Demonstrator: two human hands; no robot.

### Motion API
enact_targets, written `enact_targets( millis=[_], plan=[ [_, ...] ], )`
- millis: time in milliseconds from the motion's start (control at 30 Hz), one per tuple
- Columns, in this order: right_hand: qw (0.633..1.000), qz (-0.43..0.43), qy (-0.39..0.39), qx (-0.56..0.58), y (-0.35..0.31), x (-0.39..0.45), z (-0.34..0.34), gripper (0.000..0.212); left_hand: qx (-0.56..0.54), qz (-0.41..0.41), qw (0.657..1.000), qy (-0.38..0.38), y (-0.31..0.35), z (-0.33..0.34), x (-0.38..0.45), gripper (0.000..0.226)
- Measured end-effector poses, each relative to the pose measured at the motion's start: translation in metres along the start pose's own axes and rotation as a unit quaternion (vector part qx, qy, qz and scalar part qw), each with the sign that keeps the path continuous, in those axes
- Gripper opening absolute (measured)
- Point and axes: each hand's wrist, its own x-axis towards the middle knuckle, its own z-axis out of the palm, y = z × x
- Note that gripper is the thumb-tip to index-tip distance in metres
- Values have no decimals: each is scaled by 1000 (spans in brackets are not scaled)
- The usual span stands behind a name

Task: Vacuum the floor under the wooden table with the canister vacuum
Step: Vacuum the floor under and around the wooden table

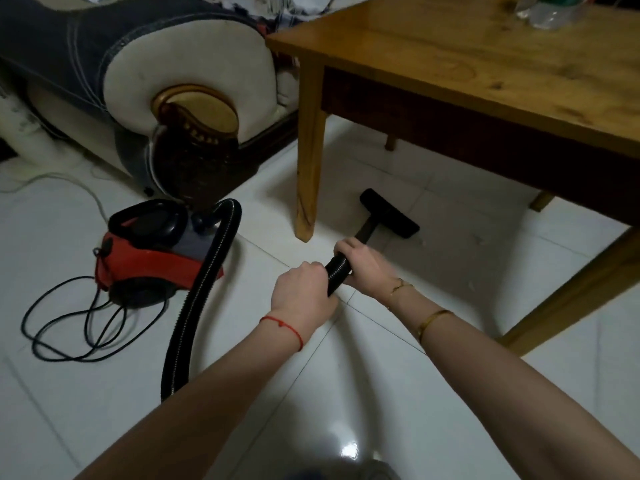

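Note:
A red and black canister vacuum (152,261) sits on the white tiled floor at the left. Its ribbed black hose (204,289) arcs from the canister down and back up into my hands. My left hand (304,292) grips the hose near its end. Just ahead of it, my right hand (360,261) is closed around the hose where it meets the short tube. The black floor nozzle (388,213) lies flat on the tiles just under the edge of the wooden table (485,64), right of the table's near left leg (308,161).
A sofa arm (173,81) with dark wood trim stands behind the vacuum. The black power cord (79,323) lies in loops on the floor at the left. Another table leg (571,292) slants at the right. Clear bottles (550,10) stand on the tabletop's far right.

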Motion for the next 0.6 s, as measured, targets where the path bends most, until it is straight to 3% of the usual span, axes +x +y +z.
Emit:
enact_targets(
  millis=[267,600],
  plan=[
    [999,-4,32,-20,-21,-13,24,20,-43,-23,999,19,-19,29,-21,30],
    [998,8,55,-22,-37,-2,30,21,14,1,998,55,-41,31,-20,29]
  ],
)
